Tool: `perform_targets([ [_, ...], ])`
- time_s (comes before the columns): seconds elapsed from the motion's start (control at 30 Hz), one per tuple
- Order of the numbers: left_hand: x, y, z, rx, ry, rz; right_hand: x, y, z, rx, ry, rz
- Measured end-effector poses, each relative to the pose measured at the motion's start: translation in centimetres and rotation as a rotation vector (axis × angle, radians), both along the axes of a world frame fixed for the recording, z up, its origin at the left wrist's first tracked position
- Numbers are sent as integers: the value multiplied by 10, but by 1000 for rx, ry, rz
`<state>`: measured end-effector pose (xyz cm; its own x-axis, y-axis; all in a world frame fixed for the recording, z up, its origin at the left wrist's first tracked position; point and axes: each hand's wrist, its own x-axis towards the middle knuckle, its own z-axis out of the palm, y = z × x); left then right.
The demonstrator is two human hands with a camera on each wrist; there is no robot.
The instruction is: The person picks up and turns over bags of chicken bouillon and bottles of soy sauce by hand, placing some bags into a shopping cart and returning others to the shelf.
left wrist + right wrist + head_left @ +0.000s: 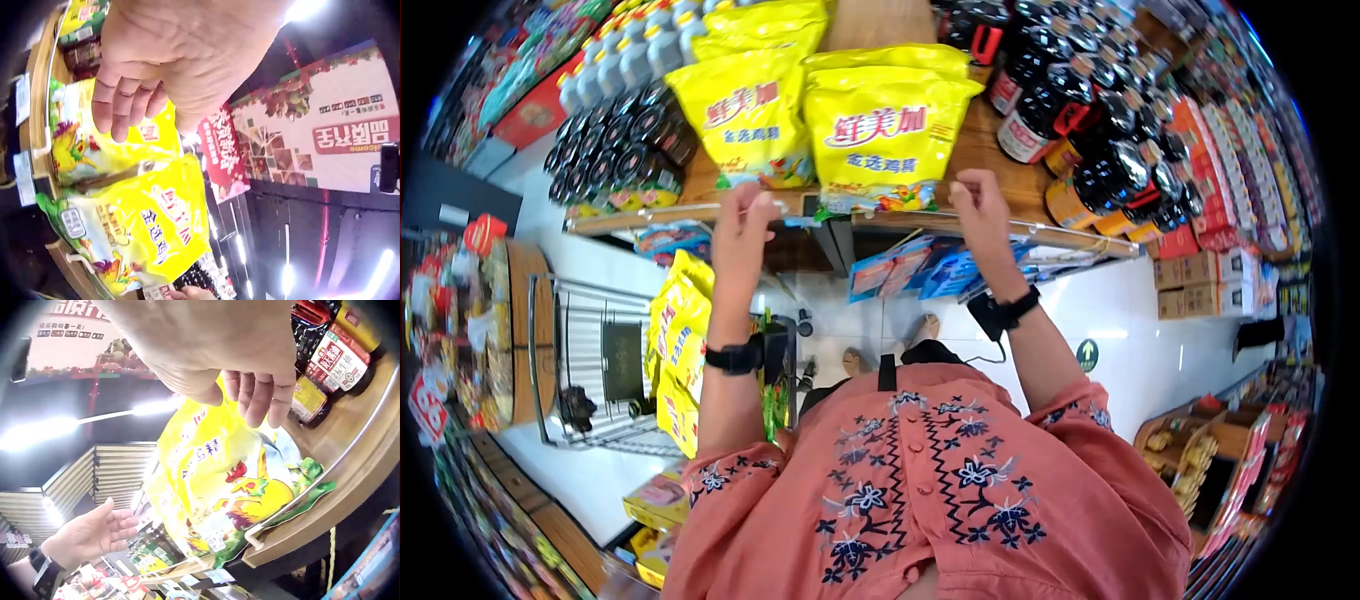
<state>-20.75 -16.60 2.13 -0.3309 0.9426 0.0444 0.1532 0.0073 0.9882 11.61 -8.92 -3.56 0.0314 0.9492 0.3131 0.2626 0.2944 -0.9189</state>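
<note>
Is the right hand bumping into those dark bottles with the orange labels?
Apart. The head view shows bare wooden shelf between the right hand and the dark bottles.

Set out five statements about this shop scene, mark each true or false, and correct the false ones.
1. Yellow chicken-essence bags stand on the wooden shelf. True.
2. The right hand grips a jar. False: the right hand is empty.
3. Soy-sauce bottles stand right of those bags. True.
4. In the head view, the shopping cart is on the right. False: the shopping cart is on the left.
5. The shirt is plain blue. False: the shirt is coral, with floral embroidery.
</note>
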Motion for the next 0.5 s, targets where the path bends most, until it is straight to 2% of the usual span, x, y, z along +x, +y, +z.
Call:
perform_targets([
  [0.07,-30,-36,2,19,-12,134,-7,-20,14,-141,93,117],
  [0.17,-84,-98,5,-10,58,322,-27,-44,19,-390,68,313],
  [0.27,-126,-163,0,-54,72,542,-50,-55,6,-395,-50,523],
  [0.43,-178,-260,-49,-196,154,785,-93,-68,-12,-561,-46,721],
  [0.5,-189,-291,-85,-316,182,783,-107,-73,-11,-592,-98,771],
])
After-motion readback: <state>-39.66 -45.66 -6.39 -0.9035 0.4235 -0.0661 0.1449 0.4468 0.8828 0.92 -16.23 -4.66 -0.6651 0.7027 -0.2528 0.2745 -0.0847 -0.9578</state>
